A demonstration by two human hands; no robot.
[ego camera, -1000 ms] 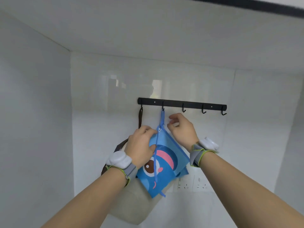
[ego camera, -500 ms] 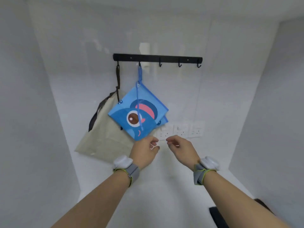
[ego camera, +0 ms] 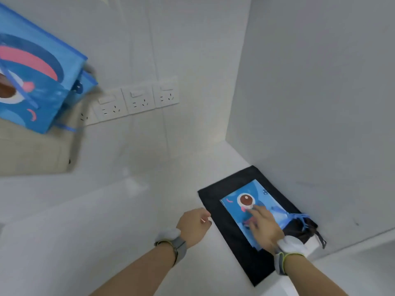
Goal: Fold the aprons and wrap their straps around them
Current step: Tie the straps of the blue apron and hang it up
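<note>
The right hand (ego camera: 264,226) lies flat, fingers spread, on a folded blue apron (ego camera: 245,207) stacked on a black apron (ego camera: 226,223) at the right of the white surface (ego camera: 106,221). The left hand (ego camera: 193,224) hovers beside it, loosely curled, holding nothing.

No legible text (anywhere in view)

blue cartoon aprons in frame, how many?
2. One blue apron hangs top left on the wall; the other lies folded on black fabric, under the right hand.
</note>
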